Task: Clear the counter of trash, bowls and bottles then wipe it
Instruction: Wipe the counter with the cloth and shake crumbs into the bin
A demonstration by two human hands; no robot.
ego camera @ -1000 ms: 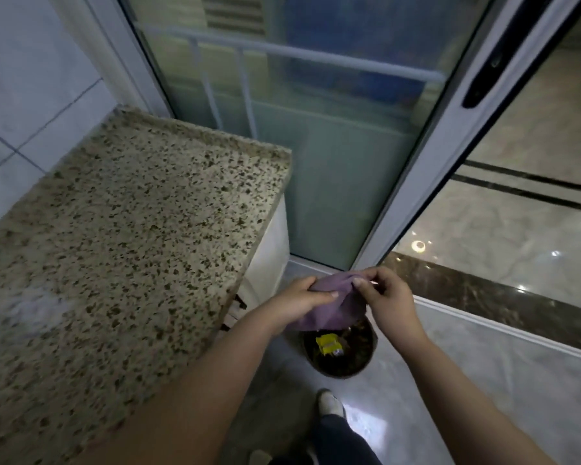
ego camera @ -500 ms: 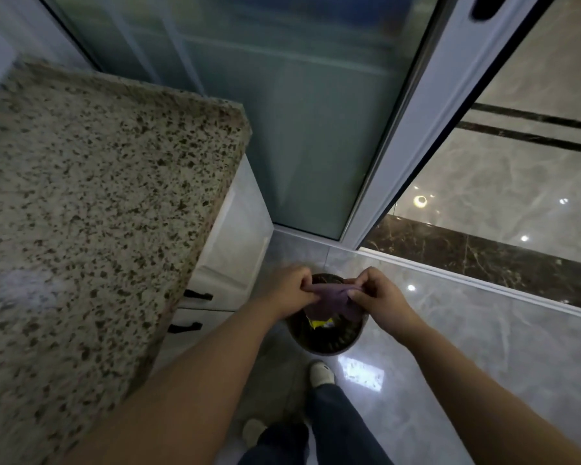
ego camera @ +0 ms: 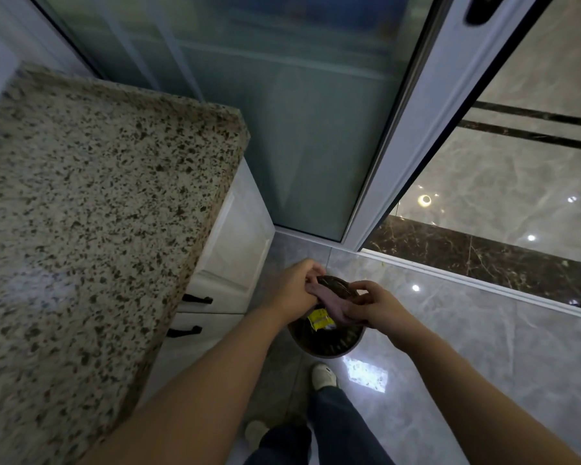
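Both hands, left and right, kept a clenched grip on the purple cloth directly above the bin, probably so crumbs fell inside.

I take the white sliding door frame as landmark. Left of it I see a frosted glass panel. Further left stand white cabinets with two black drawer handles. Right of the frame, a dark marble threshold strip borders glossy beige marble floor reflecting ceiling lights. Below the frame, grey polished tile.
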